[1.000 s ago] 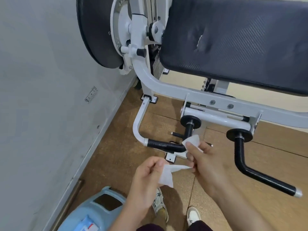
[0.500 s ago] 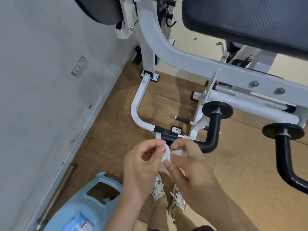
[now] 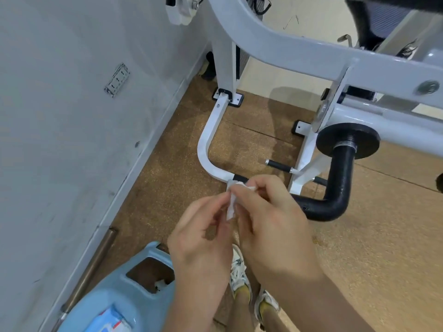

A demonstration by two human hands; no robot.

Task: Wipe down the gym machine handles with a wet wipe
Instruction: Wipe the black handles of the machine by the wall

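Observation:
A small white wet wipe (image 3: 232,202) is pinched between the fingertips of both hands in the middle of the view. My left hand (image 3: 201,238) grips its left side and my right hand (image 3: 273,226) its right side. Just right of my right hand, a black L-shaped handle (image 3: 335,188) hangs from a round black flange on the white gym machine frame (image 3: 275,44). Behind my hands a white curved floor bar with a black grip (image 3: 239,177) is partly hidden.
A light blue plastic stool (image 3: 124,293) with a wipe packet (image 3: 107,319) on it stands at the lower left by the grey wall (image 3: 60,140). A metal rod (image 3: 96,262) lies along the skirting. My shoes (image 3: 239,271) stand on the brown cork floor.
The view has tilted down and closer to the handle. Both hands have bunched the wipe up, from spread between them to a small fold at the fingertips.

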